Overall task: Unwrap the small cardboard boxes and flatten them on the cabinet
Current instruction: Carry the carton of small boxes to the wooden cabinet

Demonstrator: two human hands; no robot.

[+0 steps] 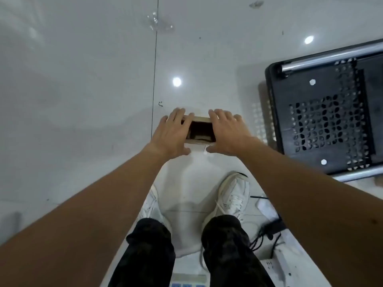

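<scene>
A small brown cardboard box stands on the glossy white surface straight in front of me. Its top is open and the inside looks dark. A pale flap sticks out at its near edge. My left hand lies over the box's left side, fingers fairly straight over the top and thumb at the near corner. My right hand does the same on the right side. Both hands press against the box from either side.
A black perforated plastic crate with metal rails lies at the right. A crumpled piece of clear wrap lies far ahead. My two white shoes stand just behind the box, with cables and white parts at the lower right.
</scene>
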